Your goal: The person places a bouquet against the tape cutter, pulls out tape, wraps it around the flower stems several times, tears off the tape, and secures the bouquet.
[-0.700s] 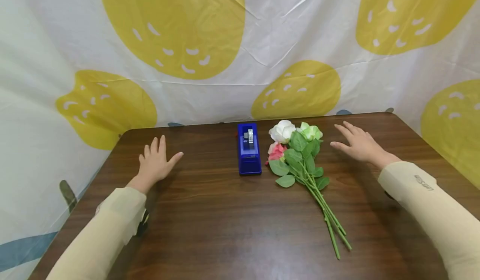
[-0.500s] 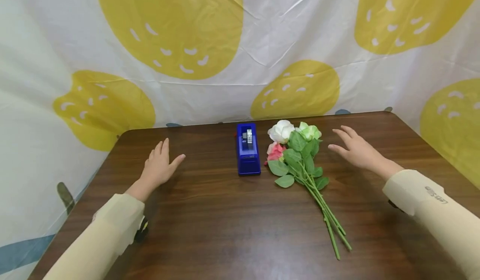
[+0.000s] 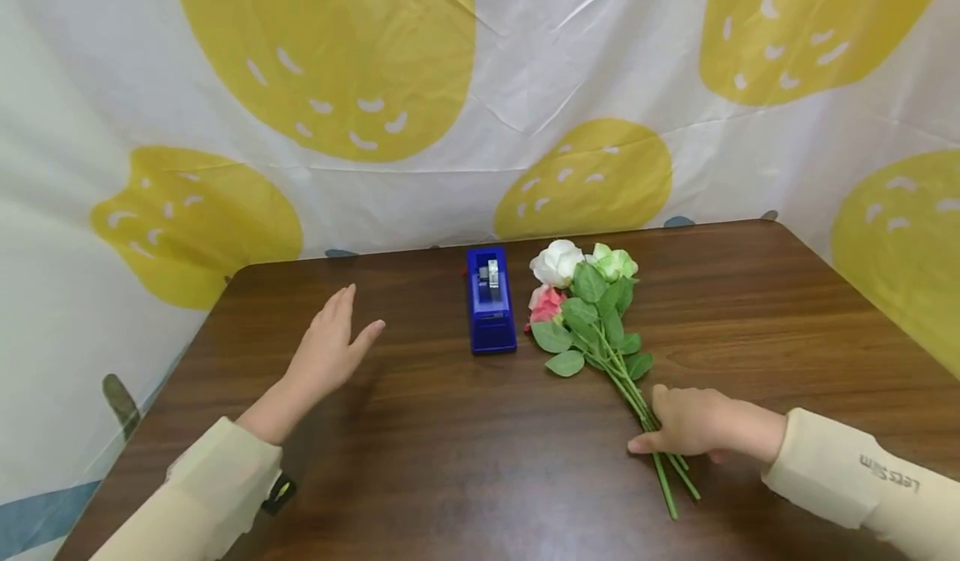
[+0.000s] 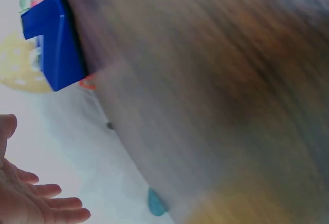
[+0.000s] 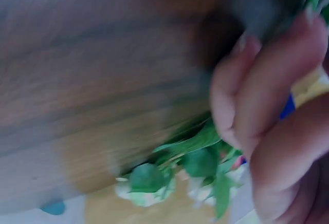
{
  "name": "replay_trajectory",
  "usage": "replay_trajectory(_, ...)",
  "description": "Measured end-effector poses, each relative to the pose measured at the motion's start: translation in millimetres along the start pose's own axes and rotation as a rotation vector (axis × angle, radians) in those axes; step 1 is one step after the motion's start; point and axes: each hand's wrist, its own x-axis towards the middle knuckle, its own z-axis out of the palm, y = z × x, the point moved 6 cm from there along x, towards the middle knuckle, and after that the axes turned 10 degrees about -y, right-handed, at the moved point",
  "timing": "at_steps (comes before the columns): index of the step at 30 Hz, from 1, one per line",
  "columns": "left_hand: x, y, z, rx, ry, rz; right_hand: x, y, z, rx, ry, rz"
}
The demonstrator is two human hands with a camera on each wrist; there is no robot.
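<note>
A bunch of artificial roses (image 3: 592, 311), white, pale green and pink with green leaves, lies on the dark wooden table (image 3: 450, 461). Its stems (image 3: 669, 486) point toward the near right. My right hand (image 3: 686, 426) lies over the lower stems with its fingers curled round them. The blurred right wrist view shows those fingers (image 5: 267, 106) closed over green stems, with the roses (image 5: 190, 162) beyond. My left hand (image 3: 330, 353) hovers open above the table, left of a blue tape dispenser (image 3: 489, 298). In the left wrist view the dispenser (image 4: 54, 49) and the open left hand (image 4: 31, 203) are apart.
A white cloth with large yellow shapes (image 3: 450, 86) hangs close behind and beside the table. The tape dispenser stands just left of the rose heads. Bare wood stretches across the near half and the far right of the table.
My right hand has come from beside the rose heads down toward me and closed on the lower stems. My left hand has lifted and drifted slightly right. The flowers and dispenser have not moved.
</note>
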Motion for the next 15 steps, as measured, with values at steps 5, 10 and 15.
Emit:
replay_trajectory(5, -5.9, 5.2, -5.5, -0.042, 0.004, 0.024, -2.5, -8.4, 13.9, -0.069, 0.075, -0.001)
replay_trajectory(10, -10.7, 3.4, -5.4, -0.084, -0.01, 0.024, -1.3, -10.5, 18.0, -0.073, 0.139, -0.012)
replay_trajectory(15, -14.4, 1.7, -4.8, -0.08, -0.014, 0.014, -0.8, -10.6, 16.7, -0.092, 0.209, -0.022)
